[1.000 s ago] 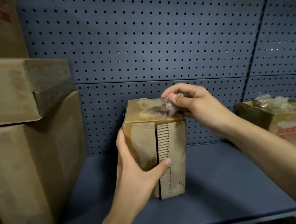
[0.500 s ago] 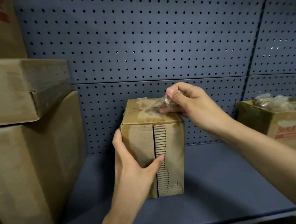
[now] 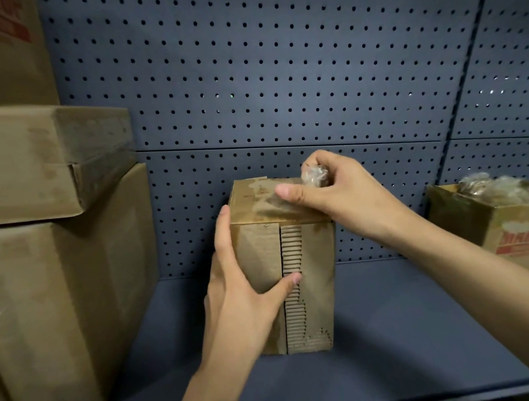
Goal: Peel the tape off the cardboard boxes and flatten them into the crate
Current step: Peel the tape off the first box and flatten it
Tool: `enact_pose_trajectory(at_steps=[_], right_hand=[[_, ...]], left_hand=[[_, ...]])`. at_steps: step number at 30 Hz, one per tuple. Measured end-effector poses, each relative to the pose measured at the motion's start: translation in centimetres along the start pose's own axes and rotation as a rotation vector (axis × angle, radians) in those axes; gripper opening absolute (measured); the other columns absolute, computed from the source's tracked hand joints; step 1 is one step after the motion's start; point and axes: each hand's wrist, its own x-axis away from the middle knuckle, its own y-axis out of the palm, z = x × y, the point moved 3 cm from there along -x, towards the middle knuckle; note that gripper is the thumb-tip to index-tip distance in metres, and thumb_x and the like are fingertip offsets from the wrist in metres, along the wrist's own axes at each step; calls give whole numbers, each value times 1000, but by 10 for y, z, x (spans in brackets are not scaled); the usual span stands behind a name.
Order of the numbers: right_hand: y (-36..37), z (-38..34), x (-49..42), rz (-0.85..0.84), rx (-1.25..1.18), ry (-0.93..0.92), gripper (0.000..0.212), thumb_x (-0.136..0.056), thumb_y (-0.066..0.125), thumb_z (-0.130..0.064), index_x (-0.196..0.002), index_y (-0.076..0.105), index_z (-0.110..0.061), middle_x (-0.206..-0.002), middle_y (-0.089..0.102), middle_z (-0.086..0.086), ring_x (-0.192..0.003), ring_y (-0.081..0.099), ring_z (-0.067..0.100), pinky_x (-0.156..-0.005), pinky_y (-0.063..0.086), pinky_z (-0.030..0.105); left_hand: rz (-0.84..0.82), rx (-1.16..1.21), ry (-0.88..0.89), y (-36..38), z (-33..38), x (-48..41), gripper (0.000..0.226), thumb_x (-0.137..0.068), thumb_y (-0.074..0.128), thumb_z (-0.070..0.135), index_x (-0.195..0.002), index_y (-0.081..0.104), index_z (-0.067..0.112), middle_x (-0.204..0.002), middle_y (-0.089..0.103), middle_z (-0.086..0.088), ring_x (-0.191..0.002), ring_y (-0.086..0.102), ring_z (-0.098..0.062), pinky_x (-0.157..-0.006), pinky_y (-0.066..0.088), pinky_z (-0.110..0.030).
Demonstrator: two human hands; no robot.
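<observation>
– Tape (image 3: 314, 175) first: where is it?
– Bunched into a clear wad, pinched by the right hand (image 3: 341, 198), thumb against curled fingers, above the back of the small box (image 3: 308, 261). A strip seems to run from it down onto the top panel, though it's too filmy to be sure.
– And the box itself?
– Upright on the blue shelf (image 3: 401, 333), near the pegboard (image 3: 275, 68). The left hand (image 3: 244, 303) clasps its left front corner, thumb across the front face.
– What might go wrong?
– A sharp tug could snap the strip and leave a stub to pick at, or rip off more paper; the front already shows bare corrugation. If the left grip slackens, the light box likely lifts or tips with the pull. No crate is in view.
</observation>
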Motion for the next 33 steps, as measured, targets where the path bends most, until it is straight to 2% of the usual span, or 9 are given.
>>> enact_pose_trajectory(at_steps=[3, 6, 10, 14, 17, 20, 25, 30, 33], right_hand=[[1, 5, -3, 56, 0, -15, 31, -90, 70, -40, -79, 49, -19, -69, 67, -5, -64, 61, 19, -62, 44, 25], [-1, 11, -8, 85, -236, 61, 22, -99, 58, -28, -89, 43, -16, -82, 70, -2, -79, 75, 15, -67, 47, 24], [-7, 21, -12, 110, -429, 119, 18, -102, 54, -22, -90, 41, -18, -79, 71, -4, -85, 76, 24, -72, 51, 33], [-10, 26, -13, 133, -506, 70, 14, -103, 52, -14, -94, 44, -21, -96, 59, 7, -92, 71, 34, -82, 49, 46], [-11, 26, -12, 84, -456, 28, 16, -103, 50, -12, -109, 50, -27, -98, 61, 13, -97, 73, 32, -87, 56, 38], [-12, 24, -10, 46, -378, -61, 15, -103, 48, -7, -111, 51, -20, -86, 56, 17, -84, 73, 23, -70, 53, 19], [-12, 31, -8, 102, -138, -126, 5, -99, 59, -17, -96, 56, -15, -78, 51, 0, -66, 47, 8, -60, 40, 19], [-15, 32, -8, 119, -80, -121, 21, -93, 68, -23, -93, 57, -6, -76, 53, -4, -63, 45, 2, -58, 39, 15], [-18, 32, -7, 117, -85, -69, 49, -80, 74, -49, -91, 55, -6, -74, 54, -1, -67, 47, 9, -62, 46, 25]], left_hand=[[-7, -4, 11, -1, -1, -2, 117, -62, 90, 44, -140, 4, 63, -151, 36, 12, -133, 44, -20, -107, 42, -46], [-19, 15, 0, -2, -3, -3, 112, -63, 90, 42, -137, 9, 62, -149, 38, 12, -133, 44, -19, -105, 42, -43], [-23, 28, 1, -1, -3, -3, 110, -63, 91, 41, -137, 11, 61, -147, 37, 14, -134, 41, -18, -104, 39, -39], [-7, -12, 23, 2, -2, -2, 110, -64, 90, 44, -140, 12, 57, -146, 40, 12, -132, 43, -17, -104, 40, -40], [-10, -18, 18, 4, -1, -1, 109, -65, 89, 44, -140, 12, 57, -146, 40, 11, -131, 44, -17, -103, 41, -42], [-10, -19, 22, 4, 0, 0, 107, -65, 88, 45, -139, 12, 58, -145, 40, 13, -131, 44, -17, -103, 41, -42], [-39, -44, 40, 10, 2, 2, 104, -67, 86, 47, -139, 12, 60, -145, 43, 10, -129, 47, -18, -100, 43, -40], [-42, -56, 44, 14, 3, 1, 103, -68, 86, 45, -139, 12, 60, -143, 44, 10, -128, 48, -19, -99, 44, -40], [-38, -45, 40, 13, 1, 1, 103, -68, 87, 44, -139, 14, 60, -140, 46, 11, -127, 48, -17, -98, 43, -37]])
